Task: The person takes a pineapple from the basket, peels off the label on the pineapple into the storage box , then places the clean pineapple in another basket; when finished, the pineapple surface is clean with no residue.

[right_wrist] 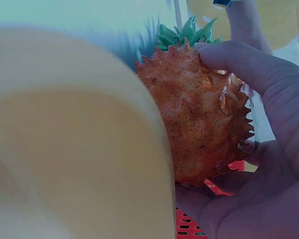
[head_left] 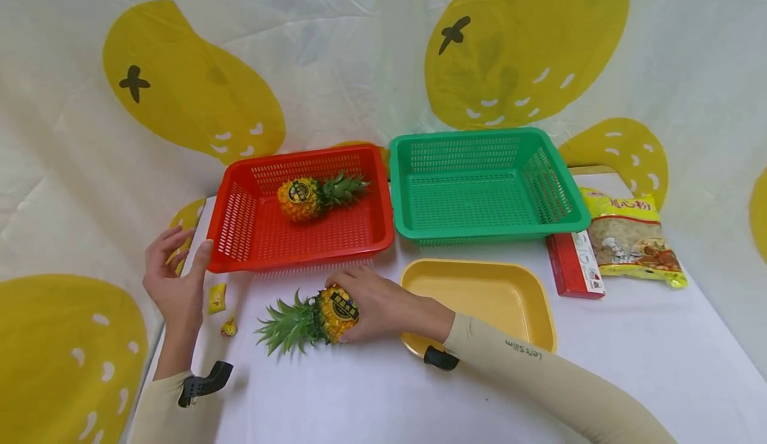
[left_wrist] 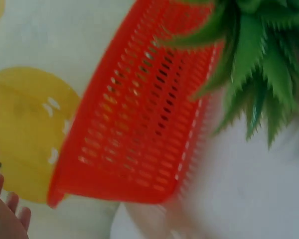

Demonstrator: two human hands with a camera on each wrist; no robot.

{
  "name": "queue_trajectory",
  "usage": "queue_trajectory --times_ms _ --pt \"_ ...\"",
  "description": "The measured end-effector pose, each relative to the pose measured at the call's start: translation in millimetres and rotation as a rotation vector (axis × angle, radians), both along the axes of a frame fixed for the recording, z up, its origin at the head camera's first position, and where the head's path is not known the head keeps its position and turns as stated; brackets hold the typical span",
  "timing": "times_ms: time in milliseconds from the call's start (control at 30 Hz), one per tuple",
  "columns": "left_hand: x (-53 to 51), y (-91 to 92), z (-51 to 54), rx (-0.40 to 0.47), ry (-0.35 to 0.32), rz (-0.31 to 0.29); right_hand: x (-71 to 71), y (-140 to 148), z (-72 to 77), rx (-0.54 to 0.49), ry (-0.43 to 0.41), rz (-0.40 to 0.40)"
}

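A pineapple (head_left: 335,311) with a dark label lies on its side above the white table, its green crown (head_left: 290,324) pointing left. My right hand (head_left: 383,304) grips its body from the right; in the right wrist view the thumb and fingers wrap round the pineapple (right_wrist: 199,109). My left hand (head_left: 174,277) is held beside the front left corner of the red basket (head_left: 299,257), fingers spread and nothing in them. Whether the thumb touches the rim cannot be told. A second pineapple (head_left: 302,198) lies inside that basket.
A green basket (head_left: 479,231) stands right of the red one. The yellow tray (head_left: 479,267) sits under my right forearm. A red and white box (head_left: 572,264) and a yellow food packet (head_left: 635,237) lie at the right. Two small wrapped sweets (head_left: 217,297) lie near my left hand.
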State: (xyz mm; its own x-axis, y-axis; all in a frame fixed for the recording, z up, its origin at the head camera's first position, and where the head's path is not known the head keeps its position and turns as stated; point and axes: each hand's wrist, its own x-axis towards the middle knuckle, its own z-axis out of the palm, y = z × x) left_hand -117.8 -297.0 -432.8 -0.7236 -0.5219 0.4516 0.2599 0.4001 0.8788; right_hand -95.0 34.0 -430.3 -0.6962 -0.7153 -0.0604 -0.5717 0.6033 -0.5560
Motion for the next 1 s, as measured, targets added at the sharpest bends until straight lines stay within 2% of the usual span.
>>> queue_trajectory --times_ms 100,167,267,367,433,567,633,800,1000 --pt "4.9 4.6 8.8 0.039 0.088 -0.019 -1.0 0 -0.1 -0.002 0.001 0.002" --pt "8.3 6.6 11.1 0.088 0.138 -0.083 -1.4 0 -0.1 -0.004 0.003 0.004" --pt "14.0 9.7 10.5 0.153 0.185 -0.25 -1.6 0 -0.3 -0.004 0.005 0.007" --pt "19.9 14.9 9.7 0.15 0.188 -0.45 -1.8 0 -0.5 -0.002 0.007 0.009" --pt "23.1 19.9 10.3 0.111 0.166 -0.57 -1.5 0 0.0 0.002 0.008 0.009" --pt "27.3 31.9 11.8 -0.058 0.079 -0.716 -0.8 -1 1.3 0.01 0.012 0.009" --pt "28.6 37.7 11.3 -0.139 0.022 -0.755 -0.5 -1 1.3 0.016 0.012 0.007" --pt "29.9 47.6 3.8 -0.22 -0.111 -0.84 -0.5 -1 -0.5 0.025 0.007 -0.001" --pt "30.8 52.8 -8.9 -0.305 -0.151 -0.887 0.4 0 -0.1 0.01 -0.004 -0.005"
